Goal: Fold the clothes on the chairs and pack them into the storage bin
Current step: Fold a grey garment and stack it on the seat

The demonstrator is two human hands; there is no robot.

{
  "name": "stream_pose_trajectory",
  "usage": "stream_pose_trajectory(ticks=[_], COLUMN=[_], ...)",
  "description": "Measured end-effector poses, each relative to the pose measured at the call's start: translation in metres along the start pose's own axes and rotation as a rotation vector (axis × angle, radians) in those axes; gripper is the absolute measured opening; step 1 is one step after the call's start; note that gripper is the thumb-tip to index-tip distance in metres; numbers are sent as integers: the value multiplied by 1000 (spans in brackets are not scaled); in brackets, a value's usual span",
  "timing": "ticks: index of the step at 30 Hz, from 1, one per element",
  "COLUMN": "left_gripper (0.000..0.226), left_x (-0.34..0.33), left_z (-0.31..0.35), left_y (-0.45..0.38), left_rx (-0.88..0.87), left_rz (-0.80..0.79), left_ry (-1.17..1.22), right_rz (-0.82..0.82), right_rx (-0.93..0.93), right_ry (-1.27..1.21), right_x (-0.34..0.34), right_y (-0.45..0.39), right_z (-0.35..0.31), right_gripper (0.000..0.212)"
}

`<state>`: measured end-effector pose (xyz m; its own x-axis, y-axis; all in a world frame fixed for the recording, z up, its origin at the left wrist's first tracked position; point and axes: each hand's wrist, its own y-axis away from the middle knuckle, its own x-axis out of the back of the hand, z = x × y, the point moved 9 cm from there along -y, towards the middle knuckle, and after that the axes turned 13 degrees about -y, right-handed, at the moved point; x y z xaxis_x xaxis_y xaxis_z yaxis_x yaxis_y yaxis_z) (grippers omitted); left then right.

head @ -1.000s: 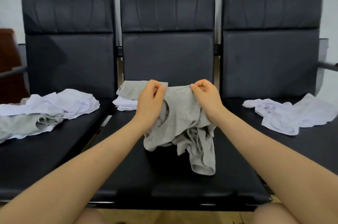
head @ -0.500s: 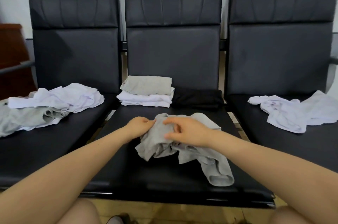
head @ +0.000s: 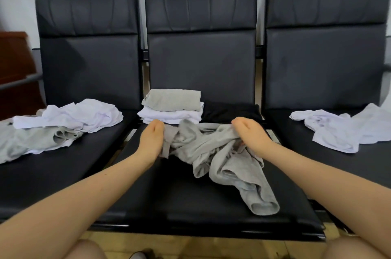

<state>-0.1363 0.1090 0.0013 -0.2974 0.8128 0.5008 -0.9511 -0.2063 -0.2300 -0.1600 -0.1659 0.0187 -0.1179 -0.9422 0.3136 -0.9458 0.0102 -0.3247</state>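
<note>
Both hands grip the crumpled grey garment (head: 220,153) at its far edge: the left hand (head: 151,141) pinches one bunched end, the right hand (head: 250,135) clutches the other, fingers curled into the cloth. It lies rumpled on the middle chair's seat (head: 179,195), one loose part trailing toward the person, so this fold looks barely begun. Just beyond the hands sits a folded stack (head: 172,106), grey on white, with a dark folded piece (head: 231,110) beside it. Left of the grip lies an unfolded white and grey heap (head: 63,123); to the right, a loose white garment (head: 342,129). No storage bin is visible, so packing seems wholly ahead.
</note>
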Motion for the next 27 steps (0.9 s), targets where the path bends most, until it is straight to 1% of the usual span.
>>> stream_pose_trajectory(ticks=[1,2,4,5,7,11,12,13,14,16,18,20,21,22,24,25,27], left_gripper=[23,25,29,31,34,36,36,36,37,40,41,44,45,45,42,41,35], left_x=[3,2,-7,-12,-18,-15,-18,-22,-30,-49,-60,-56,-53,-48,-39,-33,-20], left_z=[4,8,13,12,13,14,14,14,12,3,-7,-12,-13,-15,-15,-13,-10], left_y=[0,0,6,9,14,14,15,16,19,25,30,29,26,24,19,16,12], left_rx=[1,-6,-16,-6,11,-27,-55,-76,-74,-21,34,64,74,84,101,110,173], left_rz=[19,7,-66,-90,-92,16,19,-5,-64,-232,-349,-366,-362,-354,-327,-299,-229], left_ry=[27,23,-64,-106,-143,-233,-253,-282,-316,-406,-513,-559,-558,-543,-447,-365,-109], right_rz=[63,104,133,139,148,121,115,112,118,123,61,-90,-174,-245,-330,-358,-398], right_rx=[-32,-58,-80,-81,-84,-82,-92,-99,-91,-5,153,302,343,357,287,225,160], right_ry=[-42,-69,-45,1,74,83,82,105,173,389,547,612,623,620,601,603,616], right_x=[9,16,26,30,36,37,38,38,39,39,29,9,-2,-13,-25,-27,-27], right_y=[-1,-2,-2,-2,-1,2,3,5,7,12,19,28,32,37,41,41,41], right_z=[4,8,13,16,19,20,21,22,20,10,-5,-16,-18,-18,-14,-9,-4], right_gripper=[41,44,47,45,32,12,11,16,22,30,33,34,35,37,34,30,19])
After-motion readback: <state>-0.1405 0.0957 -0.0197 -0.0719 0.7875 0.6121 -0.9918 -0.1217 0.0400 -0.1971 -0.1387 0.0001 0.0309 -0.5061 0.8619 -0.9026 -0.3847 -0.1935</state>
